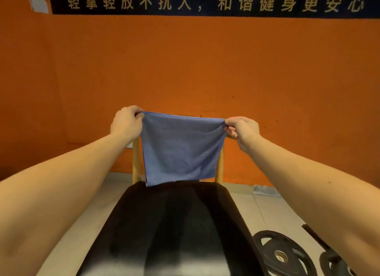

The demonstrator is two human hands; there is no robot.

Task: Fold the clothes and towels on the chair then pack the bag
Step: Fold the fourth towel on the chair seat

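**Blue towel held up over chair**

L hand (126, 121) & R hand (242, 129) each pinch a top corner of the folded blue cloth towel (181, 150), fingers clenched on the fabric. It hangs flat in front of the light wooden chair (135, 162), bottom edge just above a black spread (174, 224) on the seat, prob. a garment, hard to tell. Round black weight plate (281, 255) lies on the pale tiled floor (267, 210), R side.

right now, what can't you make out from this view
Head view only.
Chair back: mostly behind the blue towel that the left hand and right hand hold up.
Its seat: covered by dark cloth, garment type unclear, near end blurred.
Weight plate: cut by bottom edge.
Bag: not in frame.
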